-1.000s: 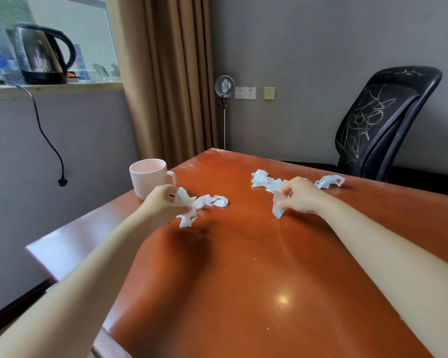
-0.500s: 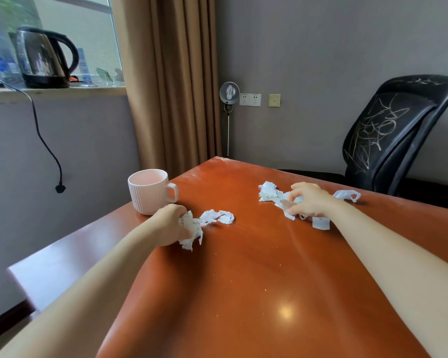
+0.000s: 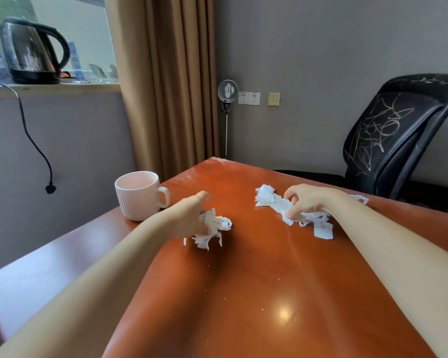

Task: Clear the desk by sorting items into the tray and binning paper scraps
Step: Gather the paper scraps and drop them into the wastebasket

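White torn paper scraps lie in two heaps on the orange-brown desk [image 3: 256, 293]. My left hand [image 3: 192, 215] holds the left bunch of scraps [image 3: 214, 228], its fingers curled round the paper near the pink mug. My right hand [image 3: 308, 200] pinches scraps from the right heap [image 3: 305, 219] between thumb and fingers. More scraps [image 3: 265, 195] lie just left of that hand, and one piece [image 3: 361, 198] shows behind the right wrist. No tray or bin is in view.
A ribbed pink mug [image 3: 139, 195] stands at the desk's left edge, close to my left hand. A black office chair [image 3: 396, 133] stands behind the desk's far right. A kettle [image 3: 34, 51] sits on the windowsill, its cord hanging down the wall.
My left hand has gathered the left scraps into one bunch. My right hand has dragged scraps of the right heap together and nearer to me. The camera has tilted down slightly.
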The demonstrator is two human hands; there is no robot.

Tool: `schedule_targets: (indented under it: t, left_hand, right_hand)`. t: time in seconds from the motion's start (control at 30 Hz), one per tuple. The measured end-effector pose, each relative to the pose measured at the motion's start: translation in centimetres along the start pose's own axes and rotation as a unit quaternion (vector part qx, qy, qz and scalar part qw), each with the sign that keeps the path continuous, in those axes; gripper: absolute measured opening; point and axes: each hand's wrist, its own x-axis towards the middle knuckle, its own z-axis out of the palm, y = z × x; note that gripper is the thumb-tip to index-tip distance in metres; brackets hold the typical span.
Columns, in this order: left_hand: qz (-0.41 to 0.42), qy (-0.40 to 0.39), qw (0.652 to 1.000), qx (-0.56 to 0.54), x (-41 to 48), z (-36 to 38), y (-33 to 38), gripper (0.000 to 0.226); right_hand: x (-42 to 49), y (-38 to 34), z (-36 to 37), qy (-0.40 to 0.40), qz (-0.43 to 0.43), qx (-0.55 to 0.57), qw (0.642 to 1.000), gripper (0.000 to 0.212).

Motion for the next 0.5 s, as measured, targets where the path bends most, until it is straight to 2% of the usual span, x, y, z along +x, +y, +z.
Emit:
schedule_targets:
  t: [0.1, 0.17, 0.37, 0.5]
  left_hand:
    - [-0.031, -0.018, 0.996, 0.079, 0.7, 0.2, 0.7, 0.068]
    - [-0.034, -0.031, 0.996, 0.082, 1.1, 0.2, 1.2, 0.059]
    - [-0.025, -0.003, 0.995, 0.093, 1.6, 0.7, 1.5, 0.041]
    - [-0.028, 0.014, 0.997, 0.077, 1.6, 1.1, 1.3, 0.038]
  right_hand:
    - [-0.5, 0.1, 0.3, 0.01, 0.016, -0.027, 0.999, 0.06]
    - [-0.7, 0.3, 0.3, 0.011, 0.004, -0.022, 1.0, 0.055]
    - [-1.0, 0.1, 0.4, 0.016, -0.007, -0.016, 1.0, 0.046]
    - [-1.0, 0.0, 0.2, 0.009, -0.022, -0.013, 1.0, 0.053]
